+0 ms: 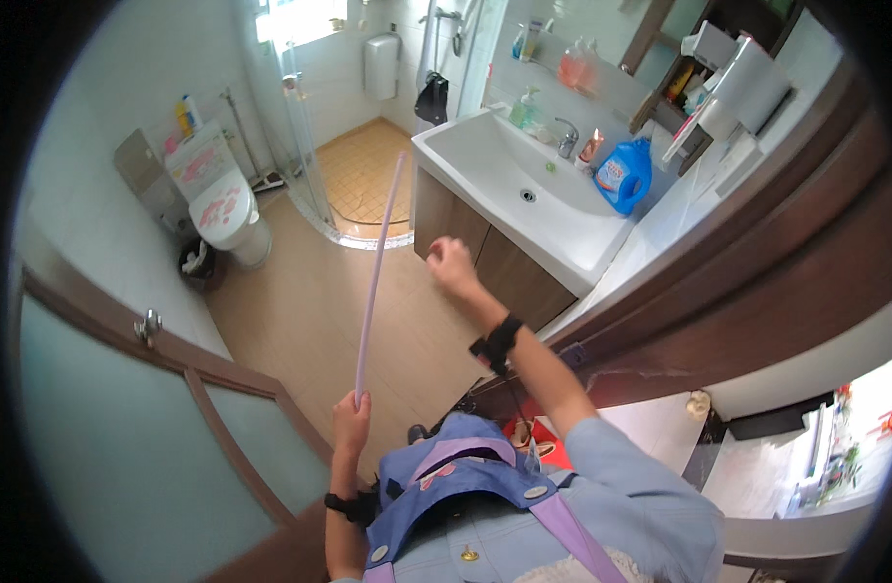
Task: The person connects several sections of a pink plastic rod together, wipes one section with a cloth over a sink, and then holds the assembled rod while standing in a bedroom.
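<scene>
A long, thin lilac pole (375, 277) is gripped near its lower end in the picture by my left hand (351, 420). It slants up and away, and its bare far tip appears in front of the shower floor. What it belongs to, if anything, does not show. To the right of the pole and apart from it, my right hand (454, 268) is raised in front of the vanity cabinet (524, 277). Its fingers are curled in, and I see nothing in them. Both wrists wear black bands, and a blue apron with lilac straps (446, 462) covers my front.
The white washbasin (495, 165) has a detergent bottle (623, 177) and faucet (566, 138) on it. A toilet (227, 209) and small black bin (195, 257) stand at the left wall. Beyond is a glass shower (305, 146); a frosted-pane door (116, 428) opens at lower left.
</scene>
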Demonstrator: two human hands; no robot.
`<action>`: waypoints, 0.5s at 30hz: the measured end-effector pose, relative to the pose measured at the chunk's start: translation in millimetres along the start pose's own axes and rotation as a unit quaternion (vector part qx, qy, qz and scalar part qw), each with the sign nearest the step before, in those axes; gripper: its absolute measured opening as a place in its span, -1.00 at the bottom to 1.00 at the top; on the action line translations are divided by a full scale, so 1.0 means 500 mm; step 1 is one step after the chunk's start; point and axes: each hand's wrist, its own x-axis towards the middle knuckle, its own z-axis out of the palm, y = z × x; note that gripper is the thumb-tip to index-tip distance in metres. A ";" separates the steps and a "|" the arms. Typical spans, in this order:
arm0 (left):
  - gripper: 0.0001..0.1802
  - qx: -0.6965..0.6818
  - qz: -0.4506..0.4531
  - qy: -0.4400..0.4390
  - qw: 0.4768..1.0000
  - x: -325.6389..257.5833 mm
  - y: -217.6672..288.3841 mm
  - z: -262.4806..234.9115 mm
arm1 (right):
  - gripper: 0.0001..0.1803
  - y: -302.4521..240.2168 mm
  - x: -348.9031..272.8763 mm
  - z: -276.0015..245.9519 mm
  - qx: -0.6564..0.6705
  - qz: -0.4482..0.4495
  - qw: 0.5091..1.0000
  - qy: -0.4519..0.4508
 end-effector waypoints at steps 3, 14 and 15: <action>-0.69 0.012 0.032 -0.037 0.999 0.129 0.001 -0.020 | -0.55 0.073 0.207 -0.037 -0.006 0.072 0.996 0.049; -0.73 0.103 0.024 -0.194 0.975 0.651 0.129 0.029 | -0.40 0.482 0.921 -0.114 -0.147 0.182 0.962 0.143; -0.73 0.125 0.024 -0.214 0.968 0.707 0.133 0.048 | -0.43 0.527 0.970 -0.110 -0.173 0.198 0.954 0.146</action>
